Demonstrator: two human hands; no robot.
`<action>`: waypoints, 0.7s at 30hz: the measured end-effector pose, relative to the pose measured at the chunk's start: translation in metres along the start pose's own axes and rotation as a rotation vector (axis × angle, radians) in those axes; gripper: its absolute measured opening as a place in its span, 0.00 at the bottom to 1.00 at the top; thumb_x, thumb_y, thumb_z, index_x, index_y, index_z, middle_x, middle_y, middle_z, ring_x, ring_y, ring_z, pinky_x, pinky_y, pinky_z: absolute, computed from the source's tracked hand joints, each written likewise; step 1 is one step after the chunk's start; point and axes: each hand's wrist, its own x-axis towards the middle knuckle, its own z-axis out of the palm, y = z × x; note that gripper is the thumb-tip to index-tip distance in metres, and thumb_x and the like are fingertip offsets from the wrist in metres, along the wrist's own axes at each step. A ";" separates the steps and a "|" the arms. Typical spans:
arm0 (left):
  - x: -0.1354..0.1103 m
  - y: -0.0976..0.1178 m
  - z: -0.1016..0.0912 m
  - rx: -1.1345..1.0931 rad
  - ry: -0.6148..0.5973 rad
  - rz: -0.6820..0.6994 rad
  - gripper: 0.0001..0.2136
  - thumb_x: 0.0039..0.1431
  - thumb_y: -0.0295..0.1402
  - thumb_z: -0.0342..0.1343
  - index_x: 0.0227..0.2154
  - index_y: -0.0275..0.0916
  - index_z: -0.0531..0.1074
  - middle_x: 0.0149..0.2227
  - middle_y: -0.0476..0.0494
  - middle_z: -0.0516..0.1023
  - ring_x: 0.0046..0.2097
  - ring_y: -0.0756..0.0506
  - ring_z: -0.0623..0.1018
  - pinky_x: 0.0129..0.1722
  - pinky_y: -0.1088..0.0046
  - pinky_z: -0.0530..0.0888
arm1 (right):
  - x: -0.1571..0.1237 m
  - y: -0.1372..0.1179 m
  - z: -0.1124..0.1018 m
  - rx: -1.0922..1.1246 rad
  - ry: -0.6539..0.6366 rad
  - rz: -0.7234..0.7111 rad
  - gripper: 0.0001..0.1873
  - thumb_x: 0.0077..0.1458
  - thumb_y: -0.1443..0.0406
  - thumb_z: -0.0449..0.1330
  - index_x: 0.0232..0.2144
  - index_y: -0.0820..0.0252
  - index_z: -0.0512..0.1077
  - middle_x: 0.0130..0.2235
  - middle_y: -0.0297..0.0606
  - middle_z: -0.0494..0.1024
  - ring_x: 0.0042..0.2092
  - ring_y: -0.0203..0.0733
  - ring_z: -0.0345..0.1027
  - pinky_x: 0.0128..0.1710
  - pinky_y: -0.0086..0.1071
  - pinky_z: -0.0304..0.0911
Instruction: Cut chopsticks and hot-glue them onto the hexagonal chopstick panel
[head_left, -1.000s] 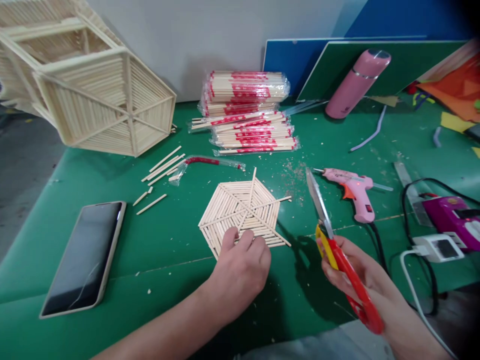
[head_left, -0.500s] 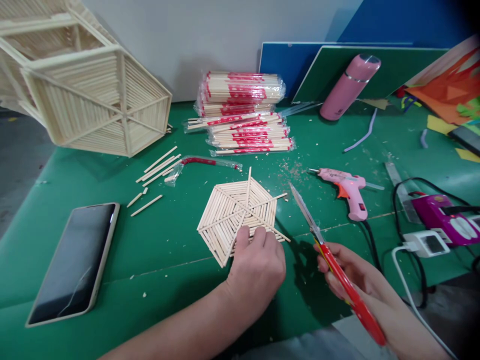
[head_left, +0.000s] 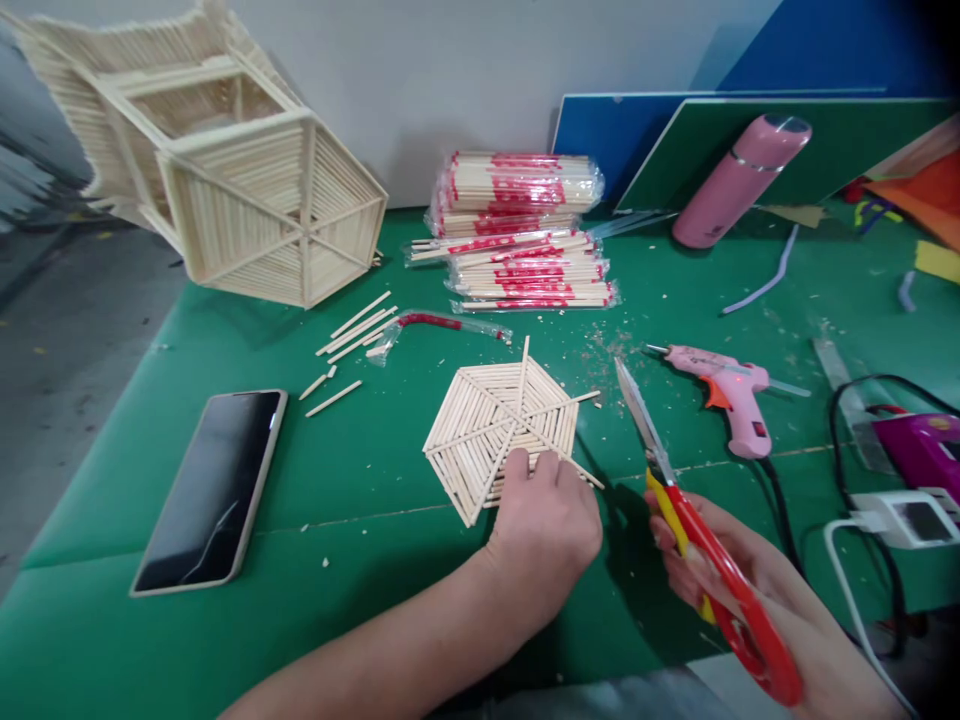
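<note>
A flat hexagon panel (head_left: 495, 420) made of thin wooden sticks lies on the green table (head_left: 360, 500). My left hand (head_left: 544, 525) rests on its near right edge, fingers curled and pinching the panel. My right hand (head_left: 739, 575) grips red-and-yellow-handled scissors (head_left: 675, 500); the closed blades point up and left, just right of the panel and not touching it.
A black phone (head_left: 214, 485) lies at the left. A large hexagonal stick structure (head_left: 247, 190) stands at the back left, bundles of wrapped chopsticks (head_left: 525, 230) behind the panel, loose sticks (head_left: 352, 335) nearby. A pink glue gun (head_left: 724, 385), pink flask (head_left: 739, 180), cables and a purple device (head_left: 915, 445) sit right.
My left hand slid from the panel's near edge to its near right edge. The scissors dipped toward the panel, then lifted a little. The camera view shifted.
</note>
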 end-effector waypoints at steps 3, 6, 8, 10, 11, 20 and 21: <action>-0.002 -0.005 0.000 -0.010 0.005 0.016 0.04 0.51 0.23 0.50 0.22 0.35 0.65 0.23 0.45 0.66 0.28 0.45 0.66 0.28 0.66 0.59 | 0.002 -0.001 0.000 -0.017 -0.001 -0.021 0.24 0.40 0.56 0.63 0.43 0.53 0.68 0.32 0.37 0.70 0.28 0.37 0.63 0.25 0.28 0.63; -0.004 -0.009 0.002 -0.016 0.027 0.028 0.03 0.50 0.24 0.50 0.23 0.35 0.65 0.24 0.45 0.66 0.28 0.45 0.66 0.27 0.66 0.60 | 0.003 -0.006 0.005 -0.047 0.000 -0.053 0.23 0.40 0.56 0.63 0.40 0.56 0.69 0.28 0.35 0.70 0.26 0.36 0.63 0.24 0.27 0.62; -0.006 -0.011 0.004 -0.021 0.049 0.032 0.03 0.51 0.24 0.50 0.24 0.35 0.65 0.24 0.45 0.66 0.28 0.45 0.66 0.28 0.66 0.61 | 0.002 -0.010 0.008 -0.109 0.032 -0.100 0.20 0.42 0.56 0.62 0.39 0.56 0.69 0.28 0.34 0.70 0.28 0.36 0.65 0.27 0.26 0.64; -0.007 -0.013 0.006 -0.027 0.065 0.035 0.03 0.52 0.24 0.49 0.25 0.35 0.65 0.24 0.45 0.66 0.28 0.45 0.66 0.28 0.66 0.62 | 0.002 -0.012 0.008 -0.232 0.016 -0.134 0.18 0.44 0.58 0.61 0.39 0.55 0.67 0.29 0.33 0.71 0.31 0.37 0.67 0.31 0.27 0.65; -0.007 -0.014 0.007 -0.032 0.070 0.038 0.03 0.52 0.24 0.49 0.25 0.35 0.65 0.24 0.45 0.65 0.28 0.45 0.65 0.28 0.66 0.62 | 0.002 -0.013 0.006 -0.305 -0.006 -0.144 0.18 0.44 0.60 0.61 0.40 0.55 0.66 0.30 0.34 0.72 0.32 0.38 0.67 0.32 0.28 0.66; -0.010 -0.018 0.015 -0.243 0.177 -0.066 0.05 0.52 0.22 0.47 0.25 0.36 0.64 0.29 0.45 0.67 0.32 0.45 0.67 0.32 0.67 0.65 | -0.012 0.011 -0.027 -0.455 -0.011 -0.093 0.29 0.45 0.58 0.59 0.50 0.54 0.58 0.43 0.41 0.72 0.45 0.47 0.68 0.43 0.33 0.66; -0.011 -0.018 0.016 -0.326 0.209 -0.091 0.05 0.53 0.22 0.47 0.26 0.36 0.64 0.29 0.44 0.68 0.33 0.46 0.67 0.33 0.67 0.66 | -0.015 0.013 -0.028 -0.394 -0.023 -0.057 0.29 0.44 0.57 0.60 0.50 0.54 0.59 0.44 0.42 0.72 0.44 0.47 0.68 0.41 0.33 0.67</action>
